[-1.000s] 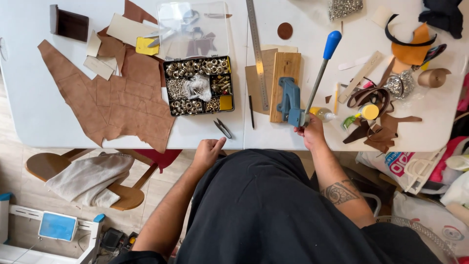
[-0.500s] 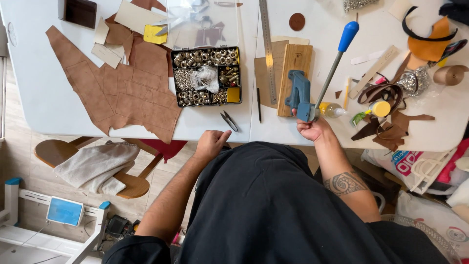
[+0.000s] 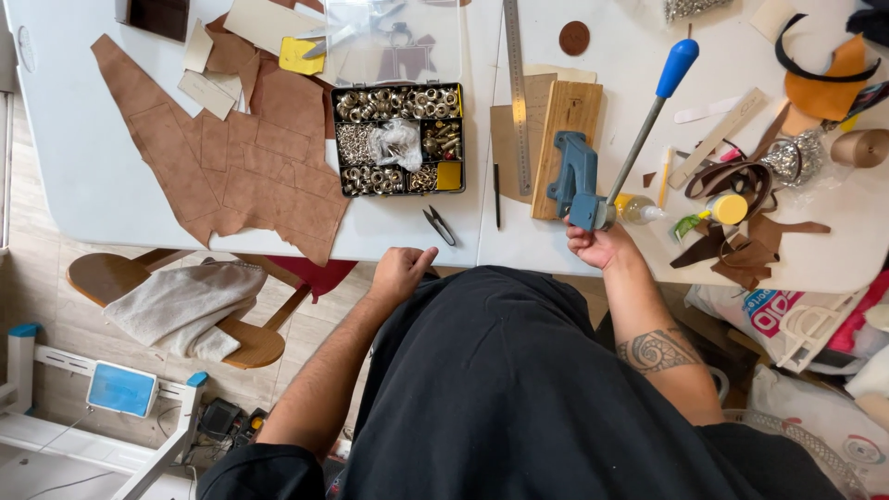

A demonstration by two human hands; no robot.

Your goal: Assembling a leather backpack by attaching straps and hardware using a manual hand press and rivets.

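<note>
Now the right hand has slid down to the press base at the near desk edge, fingers closed around it, lever unchanged, while the left hand stays loosely curled, empty, by the snips.

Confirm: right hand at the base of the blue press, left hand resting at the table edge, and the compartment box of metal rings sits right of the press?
Not quite. In the head view the compartment box sits left of the blue press, not right. The rest holds: the right hand is at the press base, and the left hand rests at the table edge.
</note>
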